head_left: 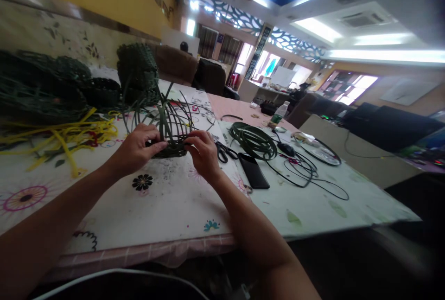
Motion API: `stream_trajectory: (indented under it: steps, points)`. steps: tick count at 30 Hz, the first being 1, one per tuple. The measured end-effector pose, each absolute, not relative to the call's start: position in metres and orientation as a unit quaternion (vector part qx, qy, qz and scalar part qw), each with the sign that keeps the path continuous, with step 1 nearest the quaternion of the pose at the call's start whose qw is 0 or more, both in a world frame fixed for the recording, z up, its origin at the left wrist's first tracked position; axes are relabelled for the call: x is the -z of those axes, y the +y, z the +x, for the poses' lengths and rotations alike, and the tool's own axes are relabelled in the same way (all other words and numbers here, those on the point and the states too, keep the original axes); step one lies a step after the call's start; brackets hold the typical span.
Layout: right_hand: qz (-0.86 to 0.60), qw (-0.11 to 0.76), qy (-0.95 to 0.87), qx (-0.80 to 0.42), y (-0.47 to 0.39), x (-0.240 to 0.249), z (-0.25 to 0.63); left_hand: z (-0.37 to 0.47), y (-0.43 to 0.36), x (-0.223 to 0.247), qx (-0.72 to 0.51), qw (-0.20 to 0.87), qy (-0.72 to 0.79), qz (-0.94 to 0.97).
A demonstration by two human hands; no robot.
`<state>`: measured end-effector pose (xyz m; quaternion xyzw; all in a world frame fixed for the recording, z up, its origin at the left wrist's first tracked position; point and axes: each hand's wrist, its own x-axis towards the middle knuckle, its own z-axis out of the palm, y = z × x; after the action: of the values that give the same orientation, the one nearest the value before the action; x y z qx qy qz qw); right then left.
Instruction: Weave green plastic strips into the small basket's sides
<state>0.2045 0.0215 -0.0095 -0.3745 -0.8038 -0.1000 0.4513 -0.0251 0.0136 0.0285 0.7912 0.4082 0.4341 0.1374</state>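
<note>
A small dark green basket [173, 150], partly woven, rests on the flowered tablecloth with its long loose strips standing up and fanning out at the back. My left hand [143, 144] is closed on its left side, thumb pressed along the front edge. On the right side, my right hand [203, 151] pinches the woven edge between thumb and fingers. Part of the weave is hidden behind my fingers. Black-handled scissors [226, 152] lie just right of my right hand, and a black phone [253, 171] is beside them.
Finished-looking dark green baskets [137, 70] stand at the back left, near a heap of yellow strips [66, 137]. To the right lie a coil of green strip [253, 140], a computer mouse [285, 148] and loose cable. A plastic bottle [279, 114] stands behind the coil.
</note>
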Motion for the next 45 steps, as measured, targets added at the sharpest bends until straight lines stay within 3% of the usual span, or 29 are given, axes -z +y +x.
stream_trajectory:
  steps: [5, 10, 16, 23, 26, 32, 37, 45]
  points:
    - [-0.374, 0.401, -0.828, 0.119, 0.025, -0.001, 0.214, -0.025, 0.014, -0.029, -0.414, 0.137, 0.401, 0.805]
    - [-0.371, 0.431, -0.807, 0.159, 0.022, -0.011, 0.219, -0.023, 0.012, -0.03, -0.41, 0.148, 0.397, 0.808]
    - [-0.36, 0.393, -0.839, 0.113, 0.013, -0.033, 0.229, -0.022, 0.011, -0.031, -0.417, 0.151, 0.402, 0.801]
    - [-0.406, 0.44, -0.8, -0.032, -0.001, -0.032, 0.197, -0.001, 0.001, -0.014, -0.414, 0.089, 0.347, 0.837]
    - [-0.433, 0.506, -0.74, -0.097, -0.007, -0.023, 0.184, 0.006, -0.002, -0.008, -0.408, 0.06, 0.346, 0.843]
    - [-0.39, 0.586, -0.627, -0.333, -0.012, -0.016, 0.179, 0.002, 0.0, -0.01, -0.429, 0.057, 0.374, 0.82]
    - [-0.468, 0.631, -0.561, -0.261, -0.008, -0.01, 0.181, 0.006, -0.004, -0.01, -0.444, 0.072, 0.401, 0.798]
    - [-0.483, 0.651, -0.507, -0.294, 0.004, -0.002, 0.186, 0.01, -0.007, -0.008, -0.453, 0.078, 0.415, 0.785]
